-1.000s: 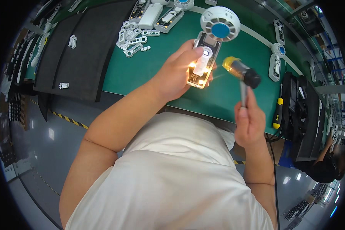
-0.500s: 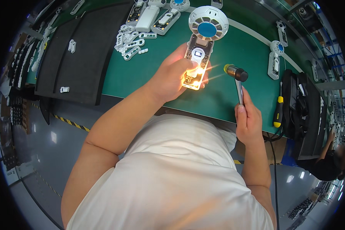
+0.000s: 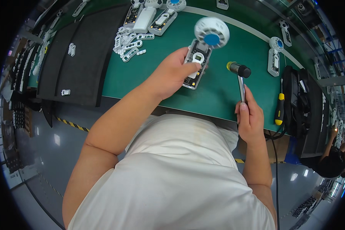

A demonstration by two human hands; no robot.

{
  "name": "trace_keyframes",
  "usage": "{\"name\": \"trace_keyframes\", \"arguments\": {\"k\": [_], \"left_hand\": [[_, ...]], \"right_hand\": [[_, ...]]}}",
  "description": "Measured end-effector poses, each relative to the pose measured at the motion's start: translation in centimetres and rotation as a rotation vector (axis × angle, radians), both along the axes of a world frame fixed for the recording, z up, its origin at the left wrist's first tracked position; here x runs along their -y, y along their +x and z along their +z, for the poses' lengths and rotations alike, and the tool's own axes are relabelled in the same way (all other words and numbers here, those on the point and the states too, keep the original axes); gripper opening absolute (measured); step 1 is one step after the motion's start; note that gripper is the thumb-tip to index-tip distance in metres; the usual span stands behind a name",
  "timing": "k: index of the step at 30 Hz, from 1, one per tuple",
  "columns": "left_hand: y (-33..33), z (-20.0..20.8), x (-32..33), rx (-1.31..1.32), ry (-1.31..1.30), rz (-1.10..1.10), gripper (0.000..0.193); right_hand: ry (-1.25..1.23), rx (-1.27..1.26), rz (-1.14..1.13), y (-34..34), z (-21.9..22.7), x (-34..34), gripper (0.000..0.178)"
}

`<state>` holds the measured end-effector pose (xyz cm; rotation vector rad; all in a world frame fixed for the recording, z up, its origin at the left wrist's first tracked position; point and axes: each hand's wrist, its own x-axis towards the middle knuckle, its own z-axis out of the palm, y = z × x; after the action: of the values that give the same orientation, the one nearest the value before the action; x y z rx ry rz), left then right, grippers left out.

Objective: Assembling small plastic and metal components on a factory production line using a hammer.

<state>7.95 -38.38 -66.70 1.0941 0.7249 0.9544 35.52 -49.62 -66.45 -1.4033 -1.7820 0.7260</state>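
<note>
My left hand (image 3: 177, 73) is closed round a white device with a round head (image 3: 212, 32) and an open handle showing a dark circuit board (image 3: 199, 48). The thumb presses on a white button cover (image 3: 196, 64) lying on that board. The device's round head is blurred, with a blue disc at its centre. In my right hand (image 3: 250, 117), the metal shaft of a small mallet (image 3: 239, 69) is gripped upright. Its head has a black face and a yellow face and stays apart from the device. The other fingers of the left hand are mostly hidden behind the handle.
Loose white covers (image 3: 128, 44) lie piled on the green table (image 3: 157, 63), near several similar devices (image 3: 145, 20) at the back. A black foam board (image 3: 71, 63) covers the left side. To the right are a yellow-black screwdriver (image 3: 280, 109), a black bag (image 3: 294, 96) and another device (image 3: 274, 57).
The bright lights on the device's board have gone dark, leaving small yellow spots. Its round head has tilted and moved slightly down. The mallet has shifted slightly right.
</note>
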Motion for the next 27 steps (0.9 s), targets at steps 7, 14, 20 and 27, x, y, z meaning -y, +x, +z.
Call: {"name": "trace_keyframes", "arguments": {"k": [7, 14, 20, 27], "left_hand": [[-0.5, 0.5, -1.0, -0.881, 0.638, 0.194, 0.052], [-1.9, 1.2, 2.2, -1.017, 0.741, 0.136, 0.048], [-2.5, -0.6, 4.0, -0.969, 1.164, 0.229, 0.05], [-2.5, -0.6, 4.2, -0.984, 1.122, 0.222, 0.047]], "right_hand": [[-0.029, -0.077, -0.012, -0.5, 0.9, -0.1, 0.053], [-0.026, 0.123, 0.083, -2.8, 4.2, -4.5, 0.058], [-0.088, 0.143, 0.176, -2.8, 3.5, -3.6, 0.061], [0.112, 0.04, 0.226, -3.6, 4.3, -2.6, 0.066]]}}
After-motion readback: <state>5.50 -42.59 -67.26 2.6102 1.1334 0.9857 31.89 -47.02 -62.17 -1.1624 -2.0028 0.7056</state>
